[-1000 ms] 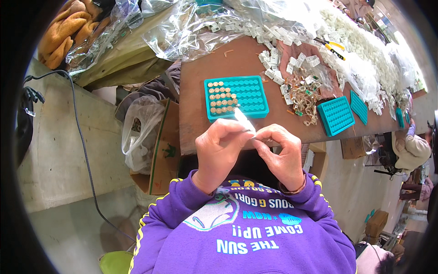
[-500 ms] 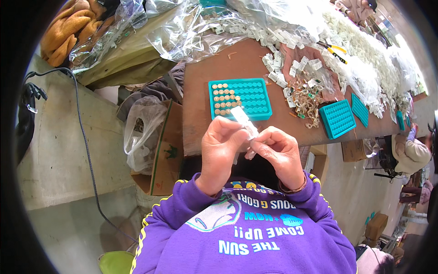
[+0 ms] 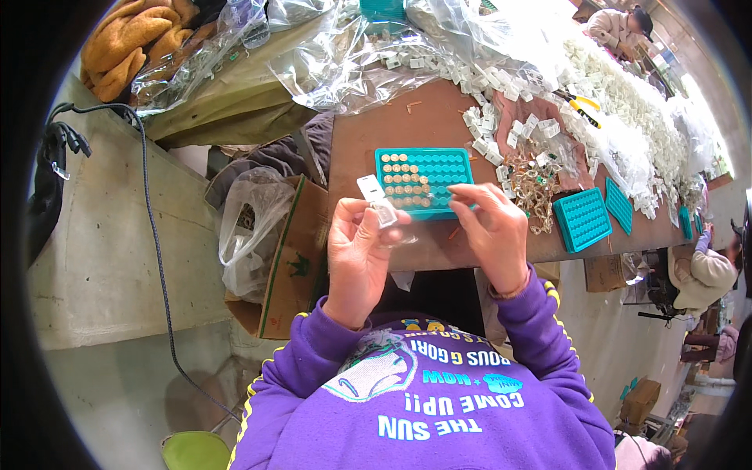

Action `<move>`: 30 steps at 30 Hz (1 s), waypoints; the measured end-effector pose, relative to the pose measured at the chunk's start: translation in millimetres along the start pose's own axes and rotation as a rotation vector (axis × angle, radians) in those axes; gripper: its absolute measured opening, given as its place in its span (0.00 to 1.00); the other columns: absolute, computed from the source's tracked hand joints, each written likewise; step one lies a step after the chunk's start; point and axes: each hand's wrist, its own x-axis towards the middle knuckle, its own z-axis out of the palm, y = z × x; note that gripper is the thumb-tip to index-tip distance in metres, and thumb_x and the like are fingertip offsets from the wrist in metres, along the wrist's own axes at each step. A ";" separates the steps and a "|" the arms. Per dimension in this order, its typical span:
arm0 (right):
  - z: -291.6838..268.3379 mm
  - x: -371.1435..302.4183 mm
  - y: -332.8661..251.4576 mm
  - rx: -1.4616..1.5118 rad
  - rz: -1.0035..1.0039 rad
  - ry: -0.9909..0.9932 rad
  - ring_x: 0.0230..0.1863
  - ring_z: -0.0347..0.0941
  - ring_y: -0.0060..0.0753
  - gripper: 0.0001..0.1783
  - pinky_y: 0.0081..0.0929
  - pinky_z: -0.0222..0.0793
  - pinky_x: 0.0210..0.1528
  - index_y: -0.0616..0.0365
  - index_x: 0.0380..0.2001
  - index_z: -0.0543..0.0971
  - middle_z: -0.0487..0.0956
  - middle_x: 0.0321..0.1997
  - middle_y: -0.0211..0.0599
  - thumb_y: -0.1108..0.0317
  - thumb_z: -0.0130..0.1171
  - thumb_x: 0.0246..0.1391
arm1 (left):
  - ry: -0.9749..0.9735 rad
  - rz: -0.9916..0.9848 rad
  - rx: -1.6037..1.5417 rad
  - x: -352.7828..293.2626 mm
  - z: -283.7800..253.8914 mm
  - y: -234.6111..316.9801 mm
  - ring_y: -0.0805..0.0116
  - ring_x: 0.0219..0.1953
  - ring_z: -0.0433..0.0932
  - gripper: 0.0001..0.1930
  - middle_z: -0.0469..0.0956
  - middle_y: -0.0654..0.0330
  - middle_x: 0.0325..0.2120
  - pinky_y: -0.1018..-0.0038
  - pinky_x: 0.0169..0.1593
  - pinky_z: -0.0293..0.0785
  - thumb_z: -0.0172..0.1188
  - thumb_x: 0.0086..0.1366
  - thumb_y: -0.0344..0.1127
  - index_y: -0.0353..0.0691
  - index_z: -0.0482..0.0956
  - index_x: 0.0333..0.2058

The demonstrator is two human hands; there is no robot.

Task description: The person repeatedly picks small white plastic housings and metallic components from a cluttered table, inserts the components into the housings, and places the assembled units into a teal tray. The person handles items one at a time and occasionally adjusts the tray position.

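My left hand [image 3: 356, 254] is closed on a small white and clear plastic case [image 3: 377, 201], held tilted in front of the tray's near left corner. A teal tray [image 3: 464, 176] with rows of round hollows lies beyond my hands. Several round gold-coloured discs [image 3: 405, 179] fill hollows in its left part. Over the tray's near right corner is my right hand [image 3: 498, 235], its thumb and forefinger a little apart. Nothing shows between those fingertips.
To the right lie tangled gold-coloured pieces [image 3: 533, 192], another teal tray [image 3: 583, 221] and yellow-handled pliers [image 3: 582, 110]. White plastic cases [image 3: 489, 117] are heaped at the back. A cardboard box [image 3: 296, 262] with a plastic bag stands left below the table. Other people [image 3: 619, 30] are farther off.
My hands have parted. The left has drawn left with the plastic case, while the right has let go of it and moved right and up to the tray. The view has shifted slightly.
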 end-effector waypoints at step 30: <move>22.2 52.6 15.1 -0.181 -0.187 -0.254 0.32 0.76 0.46 0.05 0.36 0.72 0.34 0.58 0.29 0.79 0.77 0.29 0.41 0.76 0.62 0.46 | 0.022 -0.087 -0.058 -3.3 -9.7 -6.5 0.70 0.34 0.76 0.07 0.77 0.53 0.40 0.80 0.33 0.68 0.53 0.71 0.35 0.42 0.68 0.44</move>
